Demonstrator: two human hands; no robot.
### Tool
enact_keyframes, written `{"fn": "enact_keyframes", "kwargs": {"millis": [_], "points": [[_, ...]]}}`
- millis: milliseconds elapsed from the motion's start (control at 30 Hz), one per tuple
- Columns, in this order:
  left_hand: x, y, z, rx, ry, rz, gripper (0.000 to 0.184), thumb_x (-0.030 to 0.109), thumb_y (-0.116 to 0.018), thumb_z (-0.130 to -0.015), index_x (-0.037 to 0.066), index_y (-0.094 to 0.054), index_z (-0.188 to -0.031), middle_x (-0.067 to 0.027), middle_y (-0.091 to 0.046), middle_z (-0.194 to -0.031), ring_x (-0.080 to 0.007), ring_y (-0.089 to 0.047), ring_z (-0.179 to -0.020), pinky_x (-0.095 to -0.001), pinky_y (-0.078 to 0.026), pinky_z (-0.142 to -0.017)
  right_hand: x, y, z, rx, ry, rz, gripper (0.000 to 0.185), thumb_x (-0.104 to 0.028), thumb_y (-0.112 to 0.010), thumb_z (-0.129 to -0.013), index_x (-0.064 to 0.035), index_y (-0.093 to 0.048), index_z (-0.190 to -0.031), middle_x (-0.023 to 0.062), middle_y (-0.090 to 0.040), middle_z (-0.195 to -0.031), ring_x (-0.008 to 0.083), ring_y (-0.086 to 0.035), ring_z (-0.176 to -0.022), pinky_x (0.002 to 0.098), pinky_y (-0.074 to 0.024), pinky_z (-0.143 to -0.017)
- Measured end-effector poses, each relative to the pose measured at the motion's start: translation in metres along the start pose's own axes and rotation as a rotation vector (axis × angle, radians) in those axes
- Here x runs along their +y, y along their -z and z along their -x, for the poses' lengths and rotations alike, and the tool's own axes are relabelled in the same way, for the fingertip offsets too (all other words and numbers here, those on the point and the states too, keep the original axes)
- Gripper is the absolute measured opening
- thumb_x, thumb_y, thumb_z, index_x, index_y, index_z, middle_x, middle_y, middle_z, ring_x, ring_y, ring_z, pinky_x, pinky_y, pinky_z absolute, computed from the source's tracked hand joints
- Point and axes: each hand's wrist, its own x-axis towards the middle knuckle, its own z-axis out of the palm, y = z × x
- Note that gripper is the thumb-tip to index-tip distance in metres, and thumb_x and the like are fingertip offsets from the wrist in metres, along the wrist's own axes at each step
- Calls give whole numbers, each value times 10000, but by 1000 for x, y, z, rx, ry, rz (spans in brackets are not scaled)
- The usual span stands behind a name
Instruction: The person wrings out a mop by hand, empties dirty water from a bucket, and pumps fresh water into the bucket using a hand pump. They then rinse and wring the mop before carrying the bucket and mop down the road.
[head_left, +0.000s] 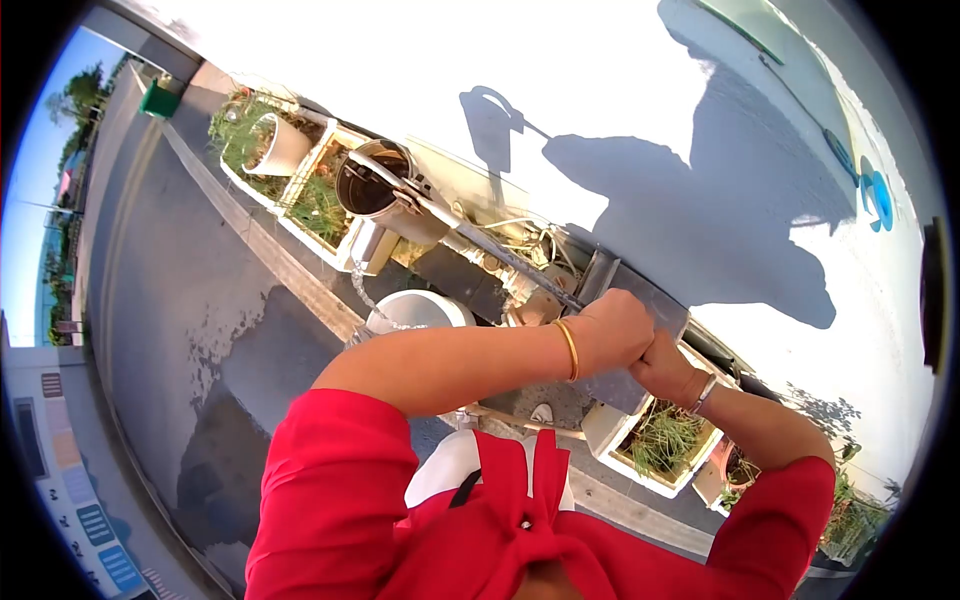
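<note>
The left hand (615, 328), just right of the frame's centre, has its fingers curled round the handle (500, 250). The right hand (663, 368) is closed up against it; whether its fingers grip anything cannot be told, as they hide their inner side. Beneath the hands lies a dark slab (665, 310), its edges near the knuckles, and a planter (600, 430) sits just below in the frame, leaving limited room there.

The handle slants to the pump (420, 222), left of centre. Water (362, 290) runs from its spout (372, 245) into the white bucket (430, 299), partly behind the left forearm. So the pump is primed and giving water, it seems; how full the bucket is, and so how much filling remains, cannot be told.

Another planter (232, 178) stands beyond the pump, upper left. The wall (600, 60) bounds the upper side. Past the kerb (300, 290), the paving (160, 270) at left offers the widest room, with a wet-looking dark patch (240, 390). Farthest off is a green bin (158, 100).
</note>
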Motion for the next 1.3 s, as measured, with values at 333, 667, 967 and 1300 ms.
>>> {"fn": "enact_keyframes", "kwargs": {"millis": [333, 667, 967, 1300], "points": [[-56, -83, 8, -241, 207, -144, 117, 177, -594, -675, 80, -658, -664, -65, -634, -706, -221, -623, -685, -317, -468, -539, 93, -124, -71, 295, 251, -117, 167, -145, -535, -739, -34, -588, -852, 199, -583, -824, 381, -540, -785, 414, -439, -661], [23, 29, 55, 56, -200, -124, 126, 166, -583, -668, 56, -640, -647, -109, -611, -622, -269, -612, -607, -353, -479, -549, -97, -10, 29, -48, -263, 130, 257, -223, -540, -783, 30, -572, -812, 214, -582, -708, 328, -568, -650, 368, -435, -591], [40, 101, 44, 30, -137, 39, 149, 166, -562, -649, 33, -609, -600, -138, -605, -626, -301, -598, -608, -359, -476, -562, -149, 55, 39, -31, -273, 70, 270, -205, -529, -764, 44, -580, -855, 190, -607, -729, 298, -586, -657, 366, -446, -617], [3, 27, -2, 58, -63, 11, 99, 125, -565, -654, 59, -616, -600, -104, -608, -635, -248, -611, -622, -340, -471, -536, -38, 38, 3, -102, -160, 14, 173, -123, -518, -720, 43, -567, -724, 246, -552, -711, 407, -528, -677, 415, -447, -621]]}}
